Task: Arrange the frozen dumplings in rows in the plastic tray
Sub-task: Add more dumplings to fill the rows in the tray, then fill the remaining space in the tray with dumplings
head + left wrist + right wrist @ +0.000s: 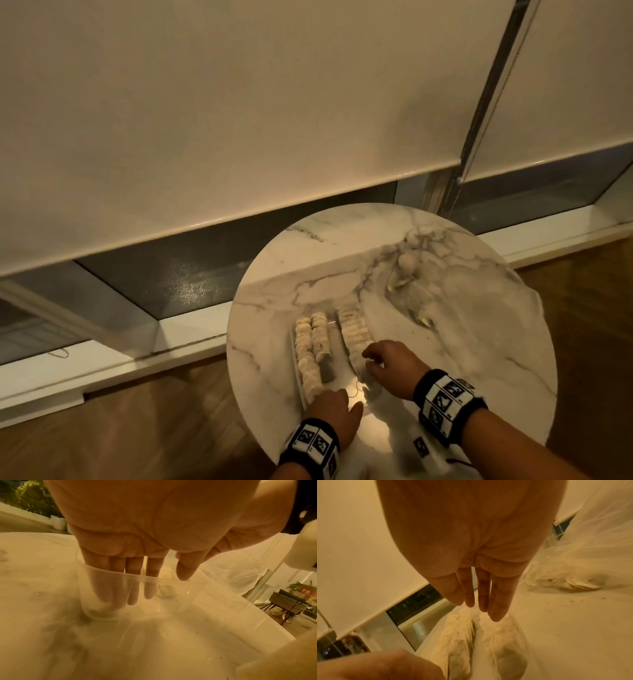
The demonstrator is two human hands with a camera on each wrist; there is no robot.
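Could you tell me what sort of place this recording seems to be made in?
Probably a home living or dining room: a round marble-look table stands on wood flooring beside low windows with roller blinds, and a chair and a houseplant show beyond.

Dim, warm yellowish light throughout; a bright glare patch sits on the surface [363, 414] near its front edge. Both wrist views are soft and blurred, strongly bent at their edges, the palms shadowed
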